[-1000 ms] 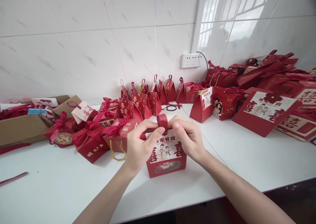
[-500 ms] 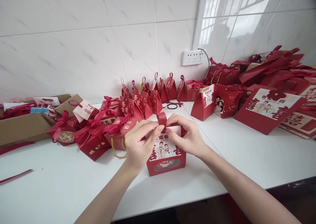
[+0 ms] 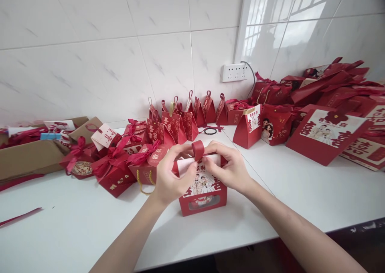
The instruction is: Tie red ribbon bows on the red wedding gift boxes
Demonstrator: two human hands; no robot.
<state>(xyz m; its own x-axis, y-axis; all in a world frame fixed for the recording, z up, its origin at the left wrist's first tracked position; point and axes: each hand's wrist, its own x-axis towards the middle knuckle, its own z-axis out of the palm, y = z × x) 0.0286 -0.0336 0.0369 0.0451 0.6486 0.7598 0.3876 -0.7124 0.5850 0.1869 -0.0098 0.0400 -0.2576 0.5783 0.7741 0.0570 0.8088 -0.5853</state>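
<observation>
A red gift box with a printed couple and a small clear window stands upright before me. A dark red ribbon loop rises from its top edge. My left hand grips the top at the left, thumb against the front near the loop's base and fingers behind. From the right, my right hand pinches the same top edge, its thumb beside the ribbon. The parts of the fingers behind the box are hidden.
Several red gift boxes with bows stand to the left, beside a cardboard box. Peaked red boxes line the wall. A large red box and a pile lie right. A black ring lies behind the hands.
My left hand has shifted its grip: the thumb lies lower on the front and the fingers have spread left along the top edge. The right hand is nearly unchanged.
</observation>
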